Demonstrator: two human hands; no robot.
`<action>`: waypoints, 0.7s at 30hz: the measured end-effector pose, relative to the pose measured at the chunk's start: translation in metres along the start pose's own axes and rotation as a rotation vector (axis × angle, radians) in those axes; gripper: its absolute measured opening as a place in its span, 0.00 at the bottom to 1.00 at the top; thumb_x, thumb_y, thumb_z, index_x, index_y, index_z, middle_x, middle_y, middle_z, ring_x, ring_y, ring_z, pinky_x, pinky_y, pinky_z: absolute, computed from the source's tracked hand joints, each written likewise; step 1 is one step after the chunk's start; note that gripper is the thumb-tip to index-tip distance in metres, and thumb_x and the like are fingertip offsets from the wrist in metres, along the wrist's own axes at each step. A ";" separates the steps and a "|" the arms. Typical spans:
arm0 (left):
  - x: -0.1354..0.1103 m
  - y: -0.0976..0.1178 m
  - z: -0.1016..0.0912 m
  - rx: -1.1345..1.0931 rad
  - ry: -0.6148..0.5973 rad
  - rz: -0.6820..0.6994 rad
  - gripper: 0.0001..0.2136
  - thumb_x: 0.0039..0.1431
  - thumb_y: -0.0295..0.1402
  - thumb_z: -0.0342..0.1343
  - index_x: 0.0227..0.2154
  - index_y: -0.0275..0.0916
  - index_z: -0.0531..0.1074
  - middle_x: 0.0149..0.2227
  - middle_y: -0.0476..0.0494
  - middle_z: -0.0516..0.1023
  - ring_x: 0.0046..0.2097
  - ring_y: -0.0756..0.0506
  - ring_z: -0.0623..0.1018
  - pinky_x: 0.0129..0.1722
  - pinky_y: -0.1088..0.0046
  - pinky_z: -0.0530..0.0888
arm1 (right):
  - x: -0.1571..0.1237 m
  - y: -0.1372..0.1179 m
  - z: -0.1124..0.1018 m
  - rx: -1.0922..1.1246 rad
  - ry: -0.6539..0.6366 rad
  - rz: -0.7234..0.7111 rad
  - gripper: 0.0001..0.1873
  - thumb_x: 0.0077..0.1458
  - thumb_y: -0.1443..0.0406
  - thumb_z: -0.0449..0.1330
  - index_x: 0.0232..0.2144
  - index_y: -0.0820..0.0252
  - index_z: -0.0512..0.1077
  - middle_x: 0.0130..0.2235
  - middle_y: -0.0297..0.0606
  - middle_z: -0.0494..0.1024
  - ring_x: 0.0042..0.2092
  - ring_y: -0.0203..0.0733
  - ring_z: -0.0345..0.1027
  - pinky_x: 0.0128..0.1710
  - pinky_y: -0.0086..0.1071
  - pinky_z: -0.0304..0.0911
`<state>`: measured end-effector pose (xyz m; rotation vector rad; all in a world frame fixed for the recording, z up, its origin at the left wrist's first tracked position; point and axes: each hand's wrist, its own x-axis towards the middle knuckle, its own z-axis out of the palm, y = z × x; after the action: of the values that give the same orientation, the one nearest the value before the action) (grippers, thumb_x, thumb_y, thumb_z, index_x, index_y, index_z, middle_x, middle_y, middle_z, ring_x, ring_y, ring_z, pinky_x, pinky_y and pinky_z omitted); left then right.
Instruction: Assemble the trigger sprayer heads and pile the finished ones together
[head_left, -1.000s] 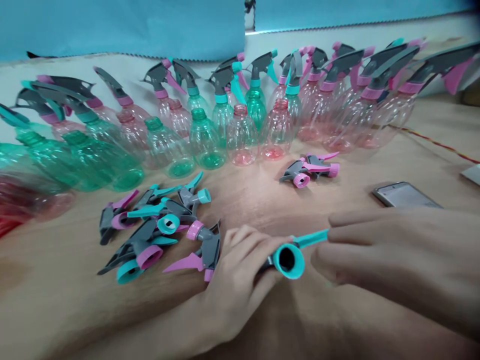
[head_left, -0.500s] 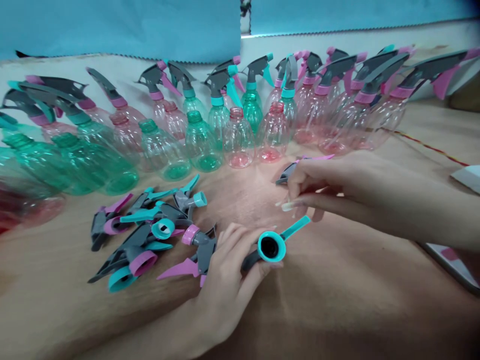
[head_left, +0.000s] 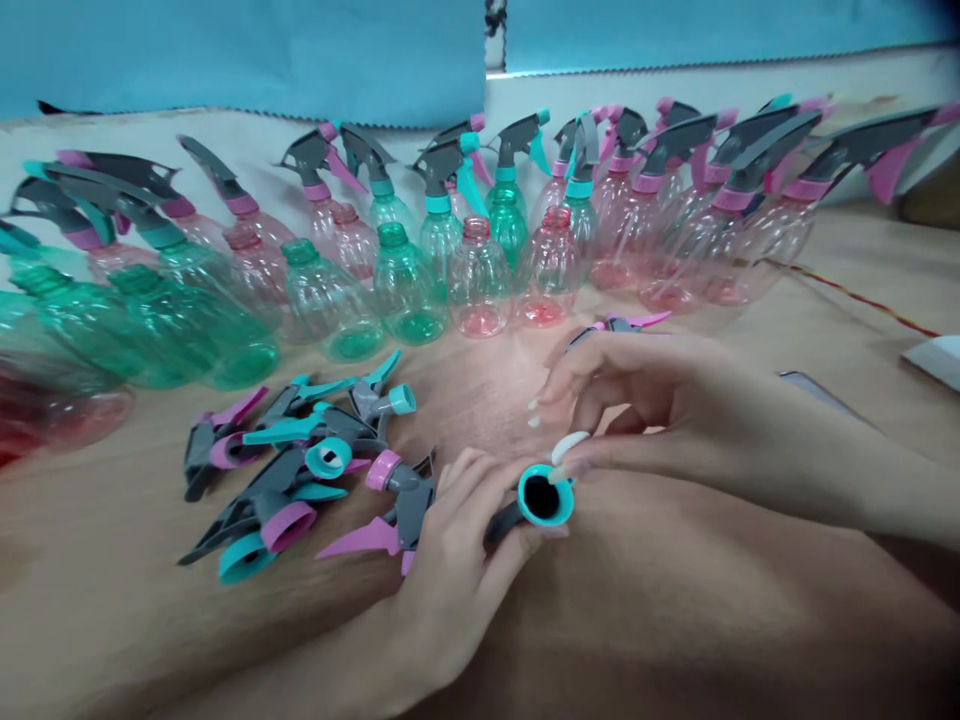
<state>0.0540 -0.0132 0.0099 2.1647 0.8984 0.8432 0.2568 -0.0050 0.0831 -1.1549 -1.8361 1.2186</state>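
Observation:
My left hand (head_left: 457, 560) grips a grey spray head with a teal screw cap (head_left: 541, 498), the cap's opening turned towards me. My right hand (head_left: 660, 410) reaches in from the right, thumb and forefinger pinched on a small whitish piece (head_left: 568, 445) right at the cap's rim. A heap of loose spray heads (head_left: 300, 460), grey with teal or pink caps and triggers, lies just left of my left hand. A pink-trigger spray head (head_left: 626, 322) peeks out behind my right hand.
Rows of clear green (head_left: 401, 290) and pink bottles (head_left: 480, 285) stand along the back of the brown table (head_left: 675, 620), several with spray heads fitted. A phone's edge (head_left: 814, 390) and a white object (head_left: 937, 360) lie at the right. A blue sheet (head_left: 262, 50) hangs behind.
My right hand moved from the cap out to the pink spray heads, then came back down with a small whitish piece to the cap's rim. The left hand kept hold of the spray head.

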 end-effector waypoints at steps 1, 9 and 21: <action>0.000 0.000 0.000 0.001 -0.002 0.005 0.07 0.59 0.27 0.59 0.41 0.39 0.71 0.36 0.47 0.73 0.39 0.45 0.70 0.40 0.67 0.68 | 0.000 0.001 0.000 0.011 -0.004 0.006 0.08 0.50 0.65 0.65 0.34 0.56 0.71 0.37 0.30 0.78 0.35 0.33 0.74 0.33 0.26 0.70; -0.001 -0.001 0.002 0.020 0.017 0.033 0.02 0.61 0.29 0.57 0.36 0.39 0.71 0.35 0.47 0.73 0.39 0.44 0.70 0.39 0.67 0.68 | 0.001 0.011 0.007 -0.069 -0.136 -0.023 0.06 0.56 0.63 0.62 0.34 0.54 0.80 0.31 0.30 0.82 0.29 0.32 0.73 0.29 0.24 0.66; -0.001 -0.001 0.000 -0.008 0.008 0.041 0.06 0.60 0.26 0.58 0.39 0.39 0.72 0.39 0.46 0.75 0.41 0.43 0.71 0.41 0.66 0.66 | 0.003 0.007 0.003 -0.396 -0.005 -0.163 0.12 0.59 0.57 0.58 0.36 0.50 0.80 0.31 0.31 0.80 0.30 0.32 0.69 0.27 0.25 0.61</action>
<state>0.0532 -0.0133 0.0084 2.1808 0.8552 0.8748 0.2550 -0.0025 0.0757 -1.1762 -2.1916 0.7870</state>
